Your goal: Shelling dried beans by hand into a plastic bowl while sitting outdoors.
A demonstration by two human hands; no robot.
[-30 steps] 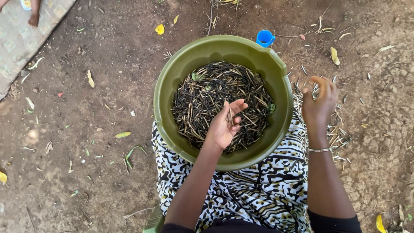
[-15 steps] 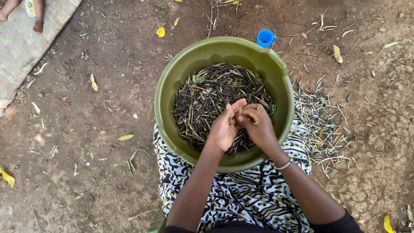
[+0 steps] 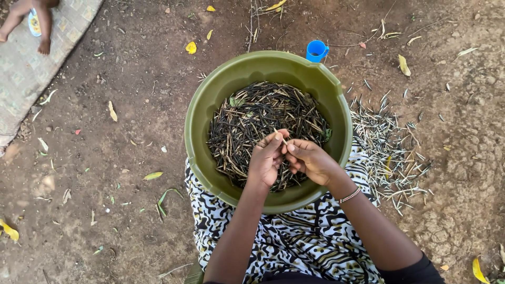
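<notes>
On bare brown earth (image 3: 121, 173) strewn with yellow leaves, a person in a black-and-white patterned skirt (image 3: 294, 242) works over an olive-green plastic basin (image 3: 210, 100) resting on the lap. The left hand (image 3: 267, 158) and right hand (image 3: 310, 159) meet above the basin, each grip closed with fingertips pinching one thin dry pod (image 3: 281, 137). The basin holds a heap of dark dried pods (image 3: 247, 121). Pale emptied pods (image 3: 386, 152) litter the ground at right; a blue cup (image 3: 316, 50) stands just behind the rim
</notes>
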